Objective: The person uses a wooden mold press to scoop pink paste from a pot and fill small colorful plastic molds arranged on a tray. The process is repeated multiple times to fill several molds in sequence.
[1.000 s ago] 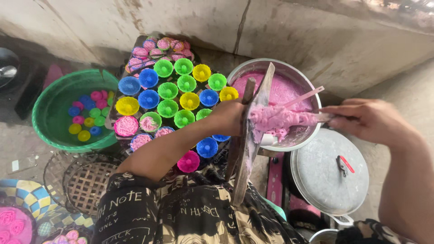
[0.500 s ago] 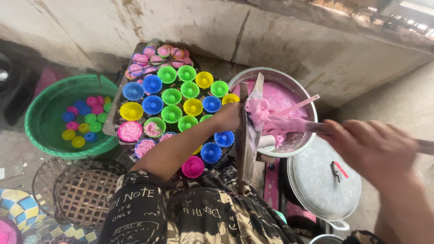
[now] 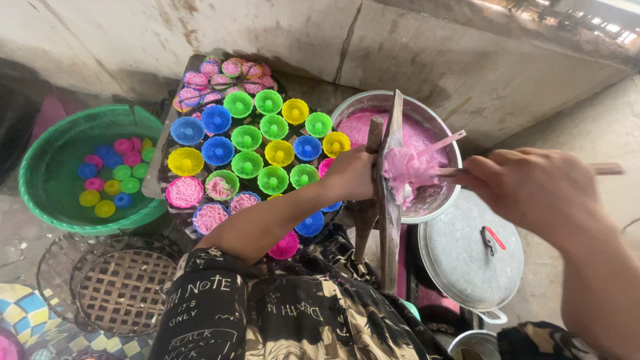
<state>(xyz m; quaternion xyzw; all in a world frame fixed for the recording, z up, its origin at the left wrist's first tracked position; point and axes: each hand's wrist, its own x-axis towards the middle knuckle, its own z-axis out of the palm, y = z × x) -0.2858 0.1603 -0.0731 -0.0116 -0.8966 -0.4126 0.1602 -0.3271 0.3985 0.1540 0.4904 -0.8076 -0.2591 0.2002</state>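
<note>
Both hands closed: left hand around wooden press, right hand on stick.

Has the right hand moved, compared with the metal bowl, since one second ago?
Yes. The right hand has pulled back to the right, away from the metal bowl; earlier it was close to the bowl's rim, holding the stick.

Pink dough, green basin

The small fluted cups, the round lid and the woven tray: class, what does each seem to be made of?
Small fluted cups: probably plastic, with bright uniform colours and a slight gloss.
Round lid: likely aluminium or steel, dull grey with a soft sheen.
Woven tray: apparently bamboo or cane, matte brown strips in an open lattice.
</note>
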